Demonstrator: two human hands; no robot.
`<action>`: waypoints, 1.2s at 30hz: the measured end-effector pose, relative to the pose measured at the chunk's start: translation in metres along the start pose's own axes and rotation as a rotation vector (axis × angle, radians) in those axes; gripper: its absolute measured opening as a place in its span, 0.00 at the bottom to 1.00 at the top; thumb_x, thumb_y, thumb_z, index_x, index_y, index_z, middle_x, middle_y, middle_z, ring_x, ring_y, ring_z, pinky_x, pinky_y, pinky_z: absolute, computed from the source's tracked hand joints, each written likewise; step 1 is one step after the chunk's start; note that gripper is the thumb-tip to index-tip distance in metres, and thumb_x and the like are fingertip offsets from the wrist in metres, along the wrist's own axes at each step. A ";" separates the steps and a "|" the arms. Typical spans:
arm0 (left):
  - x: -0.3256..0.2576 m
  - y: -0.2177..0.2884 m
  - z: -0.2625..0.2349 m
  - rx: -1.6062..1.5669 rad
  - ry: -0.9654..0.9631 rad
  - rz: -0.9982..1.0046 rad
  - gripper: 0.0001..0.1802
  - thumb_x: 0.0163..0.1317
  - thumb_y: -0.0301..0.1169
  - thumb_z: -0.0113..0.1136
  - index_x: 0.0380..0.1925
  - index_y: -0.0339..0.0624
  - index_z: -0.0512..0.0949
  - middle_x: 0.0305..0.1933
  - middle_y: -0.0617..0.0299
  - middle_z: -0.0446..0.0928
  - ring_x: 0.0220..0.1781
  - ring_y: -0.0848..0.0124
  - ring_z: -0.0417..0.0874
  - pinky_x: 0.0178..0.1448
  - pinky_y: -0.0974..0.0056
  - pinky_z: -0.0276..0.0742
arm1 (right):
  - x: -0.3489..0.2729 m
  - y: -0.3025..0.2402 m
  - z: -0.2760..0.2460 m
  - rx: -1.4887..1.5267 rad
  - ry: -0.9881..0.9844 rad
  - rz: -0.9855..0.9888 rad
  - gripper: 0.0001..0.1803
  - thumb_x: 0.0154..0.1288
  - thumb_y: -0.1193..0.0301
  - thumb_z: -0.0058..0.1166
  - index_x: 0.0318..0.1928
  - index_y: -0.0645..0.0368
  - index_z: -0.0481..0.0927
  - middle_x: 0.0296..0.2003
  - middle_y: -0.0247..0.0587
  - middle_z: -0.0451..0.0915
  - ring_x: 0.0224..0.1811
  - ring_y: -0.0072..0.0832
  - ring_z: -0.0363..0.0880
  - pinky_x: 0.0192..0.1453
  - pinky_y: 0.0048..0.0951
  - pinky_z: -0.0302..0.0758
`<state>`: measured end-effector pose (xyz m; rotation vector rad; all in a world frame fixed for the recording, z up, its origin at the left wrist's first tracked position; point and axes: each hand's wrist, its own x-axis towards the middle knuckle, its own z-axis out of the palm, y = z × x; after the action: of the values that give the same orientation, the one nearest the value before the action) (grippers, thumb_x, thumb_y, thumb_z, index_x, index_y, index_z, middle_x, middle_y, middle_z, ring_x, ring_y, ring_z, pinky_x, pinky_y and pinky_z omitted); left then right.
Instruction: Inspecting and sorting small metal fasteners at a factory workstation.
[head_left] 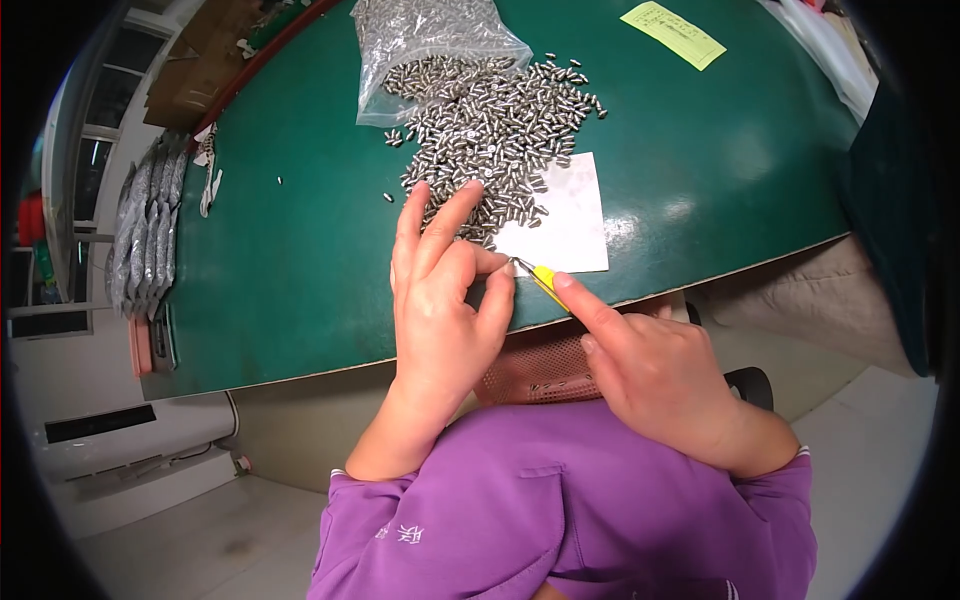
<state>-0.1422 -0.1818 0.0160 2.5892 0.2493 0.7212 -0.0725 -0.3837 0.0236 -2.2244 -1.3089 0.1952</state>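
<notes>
My left hand (440, 290) pinches a small metal part (513, 261) between thumb and forefinger, while its other fingers stretch out over a pile of small silvery pointed metal parts (500, 130). In my right hand (650, 370) is a slim yellow-handled tool (545, 280), with the forefinger laid along it. Its thin dark metal tip meets or nearly meets the pinched part; contact is too small to tell. A white sheet of paper (575, 215) lies beside both hands, partly under the pile.
Behind the pile, an open clear plastic bag (440, 35) spills more parts onto the green tabletop (290, 270). A yellow note (673, 35) lies at the far right. Several filled bags (150, 225) stand at the left edge. Below the table's front edge shows a pinkish perforated basket (530, 370).
</notes>
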 end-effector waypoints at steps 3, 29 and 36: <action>-0.001 0.000 0.000 0.000 -0.001 0.017 0.07 0.49 0.20 0.66 0.23 0.40 0.76 0.63 0.51 0.76 0.72 0.36 0.63 0.72 0.41 0.59 | 0.004 -0.001 -0.006 0.013 -0.032 -0.009 0.32 0.62 0.75 0.55 0.69 0.50 0.69 0.22 0.37 0.76 0.25 0.38 0.78 0.31 0.37 0.76; 0.002 0.004 0.002 0.058 -0.028 0.008 0.07 0.51 0.22 0.67 0.26 0.42 0.77 0.67 0.52 0.72 0.74 0.36 0.59 0.72 0.40 0.57 | -0.001 -0.001 0.000 -0.005 0.016 0.035 0.33 0.62 0.74 0.56 0.70 0.48 0.69 0.21 0.36 0.74 0.22 0.35 0.76 0.28 0.38 0.75; 0.001 0.002 0.004 0.039 -0.016 0.016 0.06 0.50 0.22 0.67 0.25 0.41 0.77 0.65 0.52 0.74 0.74 0.36 0.60 0.72 0.41 0.58 | 0.000 0.001 0.001 0.016 0.033 0.019 0.34 0.62 0.75 0.56 0.70 0.48 0.69 0.20 0.35 0.73 0.21 0.35 0.76 0.28 0.38 0.76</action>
<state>-0.1388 -0.1844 0.0146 2.6357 0.2395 0.7076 -0.0722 -0.3840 0.0221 -2.2182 -1.2644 0.1750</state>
